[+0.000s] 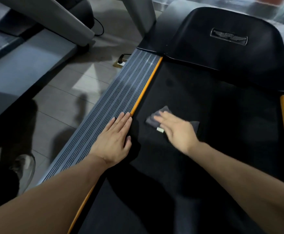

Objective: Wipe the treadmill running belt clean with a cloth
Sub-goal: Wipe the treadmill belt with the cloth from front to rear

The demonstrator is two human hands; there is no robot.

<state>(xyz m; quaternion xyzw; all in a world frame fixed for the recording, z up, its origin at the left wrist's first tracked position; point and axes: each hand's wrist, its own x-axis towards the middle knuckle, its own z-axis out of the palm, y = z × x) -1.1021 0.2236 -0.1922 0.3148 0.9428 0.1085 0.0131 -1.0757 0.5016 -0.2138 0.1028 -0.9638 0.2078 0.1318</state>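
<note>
Two hands are down on the treadmill, and only the right hand [175, 130] has the cloth [156, 118]; the dark grey cloth lies flat on the running belt [222, 132], towards its left half, directly under that hand's fingers and palm, with a pale tag showing at its near edge; the belt's long axis runs away from the person toward the motor cover [230, 48], so most of the unwiped-looking surface lies ahead and to the right of the cloth; the right hand is plainly the nearer one, already on it. Its fingers are spread and fairly straight, pressing the cloth down rather than gripping it, though motion blur hides the fingertips; the left hand [114, 141] lies flat, fingers extended and together, resting on the ribbed grey side rail [117, 98] with its fingertips just beside the orange edge strip [146, 85], holding nothing; it looks to be a brace while the other arm sweeps.
</note>
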